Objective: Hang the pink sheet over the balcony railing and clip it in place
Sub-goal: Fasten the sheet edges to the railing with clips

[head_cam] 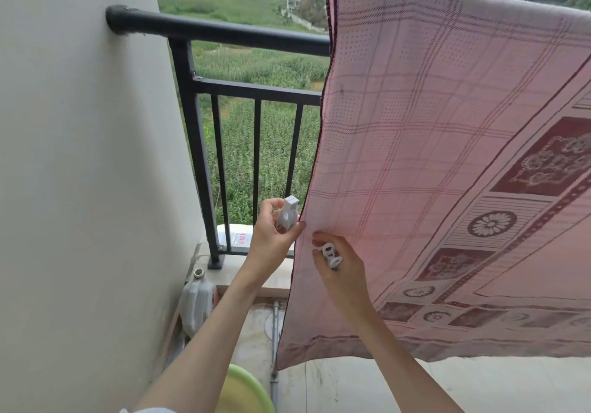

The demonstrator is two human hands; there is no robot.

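Note:
The pink sheet with dark red checks and flower borders hangs over the black balcony railing, covering its right part. My left hand grips a white clip and pinches the sheet's left edge with thumb and finger. My right hand lies against the sheet just below, its fingers curled round a second white clip.
A beige wall stands close on the left, where the rail ends. On the floor below are a white plastic jug, a green basin and a thin pipe. A white box sits on the ledge behind the bars.

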